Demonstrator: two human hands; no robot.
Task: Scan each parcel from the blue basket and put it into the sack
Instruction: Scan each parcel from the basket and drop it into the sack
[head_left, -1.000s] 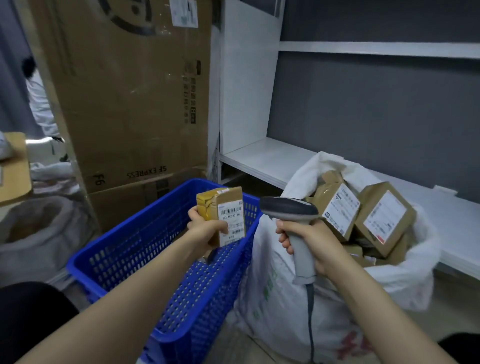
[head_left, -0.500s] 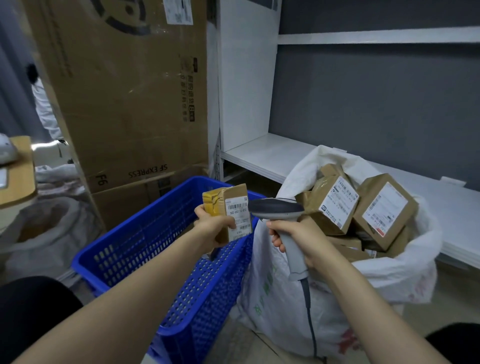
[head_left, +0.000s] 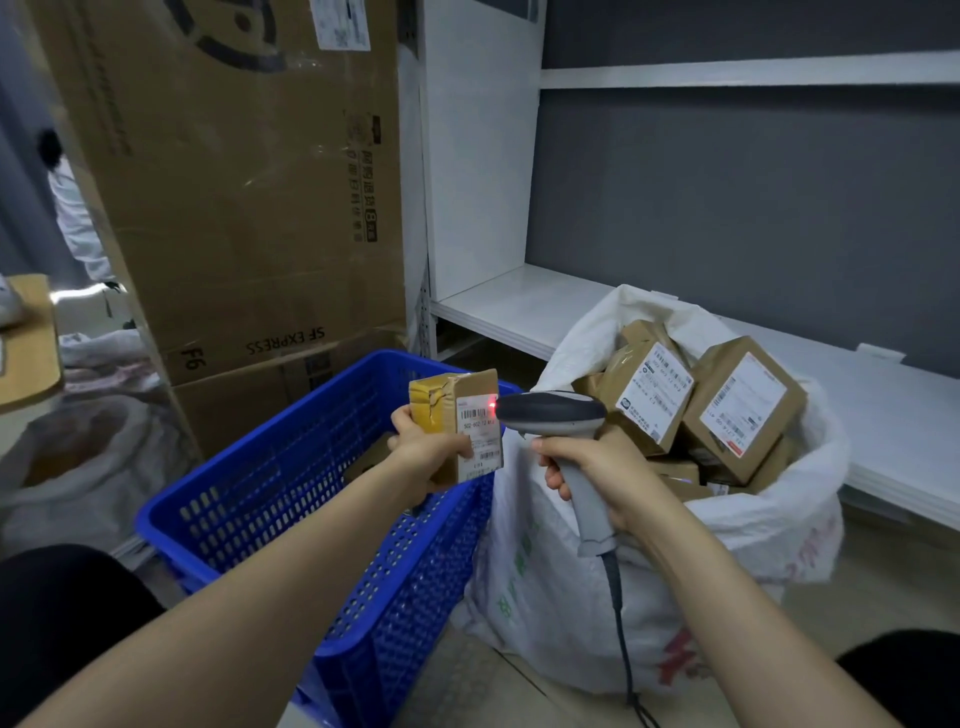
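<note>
Above blue basket (head_left: 249, 499), left grip (head_left: 423, 452) holds parcel (head_left: 451, 408); right grip (head_left: 605, 470) holds scanner (head_left: 550, 413), now closer, glowing red.

The floor (head_left: 467, 686) is being shared by the blue basket (head_left: 234, 499) and the white sack (head_left: 545, 597), standing just beside each other. Behind the basket, a tall cardboard box (head_left: 234, 208) is being carried by a lower one (head_left: 249, 410) – and another sack (head_left: 67, 467) is being seen at the left.
</note>
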